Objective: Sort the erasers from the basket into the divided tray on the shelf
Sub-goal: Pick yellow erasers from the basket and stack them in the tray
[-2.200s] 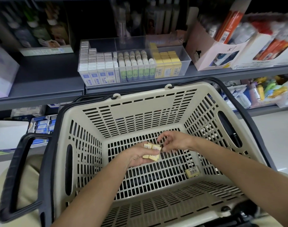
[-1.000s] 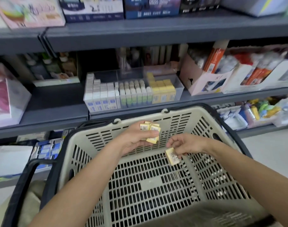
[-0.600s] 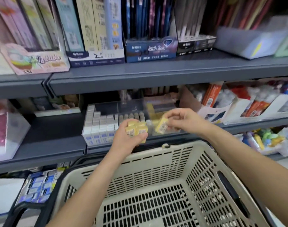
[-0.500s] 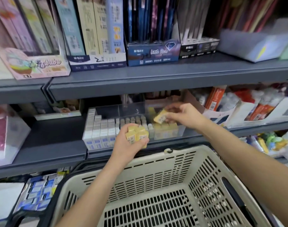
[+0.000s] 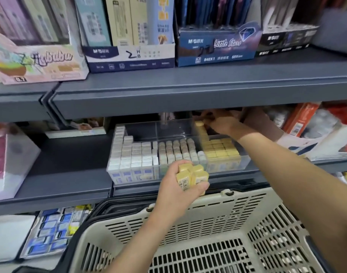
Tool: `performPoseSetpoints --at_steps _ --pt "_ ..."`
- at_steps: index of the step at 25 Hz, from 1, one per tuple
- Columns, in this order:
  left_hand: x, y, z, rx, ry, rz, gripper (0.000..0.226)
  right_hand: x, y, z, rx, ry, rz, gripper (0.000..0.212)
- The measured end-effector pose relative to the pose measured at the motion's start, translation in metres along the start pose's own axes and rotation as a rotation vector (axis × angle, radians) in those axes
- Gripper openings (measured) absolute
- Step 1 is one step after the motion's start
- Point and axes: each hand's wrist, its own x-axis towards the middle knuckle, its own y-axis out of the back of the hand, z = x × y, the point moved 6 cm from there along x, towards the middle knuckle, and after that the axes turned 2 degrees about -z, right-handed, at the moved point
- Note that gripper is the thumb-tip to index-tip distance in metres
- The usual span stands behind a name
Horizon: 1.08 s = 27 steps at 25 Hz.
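Note:
A clear divided tray (image 5: pixel 246 161) on the middle shelf holds white-and-blue erasers (image 5: pixel 129 154) on the left, green-sleeved ones (image 5: pixel 177 149) in the middle and yellow ones (image 5: pixel 221 149) on the right. My left hand (image 5: pixel 176 192) grips a bunch of yellow erasers (image 5: pixel 192 177) in front of the tray, above the rim of the beige basket (image 5: pixel 188 219). My right hand (image 5: pixel 220 122) reaches to the back of the right compartment, its fingers pinching a single yellow eraser (image 5: pixel 199 123) at the far end of the yellow row. The basket floor in view shows no erasers.
The grey upper shelf edge (image 5: pixel 188 95) hangs just above my right hand. Pen boxes (image 5: pixel 216 46) stand on that shelf. A cardboard display (image 5: pixel 299 133) sits right of the tray, a white box (image 5: pixel 9 160) far left. Blue packets (image 5: pixel 50 233) lie on the lower shelf.
Both hands rose out of the basket with yellow erasers. My right hand carried one eraser over the tray to the back of the right compartment; my left stopped in front of the tray.

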Motion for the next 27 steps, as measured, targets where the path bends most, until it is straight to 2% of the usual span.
performPoseSetpoints --at_steps 8,13,15,17,19,21,23,25,27 --pt "0.001 0.001 0.003 -0.019 -0.001 -0.012 0.044 -0.015 0.002 -0.008 -0.187 0.104 -0.077 0.027" --pt "0.002 0.003 0.003 -0.041 -0.004 -0.002 0.044 -0.077 0.025 -0.037 0.175 0.127 0.106 0.010" --pt "0.003 0.003 0.002 -0.043 -0.004 0.005 0.045 -0.111 0.021 -0.048 0.297 0.155 0.044 0.020" --pt "0.004 0.003 0.004 -0.025 -0.023 0.015 0.047 -0.141 0.009 -0.058 0.449 0.135 -0.101 0.030" --pt "0.005 0.002 0.007 0.001 -0.057 0.015 0.049 -0.155 -0.006 -0.063 0.469 0.080 -0.177 0.033" --pt "0.005 0.002 0.008 -0.006 -0.061 -0.007 0.049 -0.157 -0.012 -0.062 0.428 0.033 -0.123 0.027" --pt "0.005 0.003 0.008 -0.060 -0.077 -0.037 0.045 -0.156 -0.011 -0.058 0.527 0.009 -0.106 0.020" --pt "0.002 0.003 0.010 -0.129 -0.084 -0.061 0.038 -0.155 -0.008 -0.055 0.612 0.014 -0.162 0.013" --pt "0.002 0.003 0.009 -0.191 -0.063 -0.065 0.039 -0.154 -0.004 -0.055 0.587 0.030 -0.207 0.009"
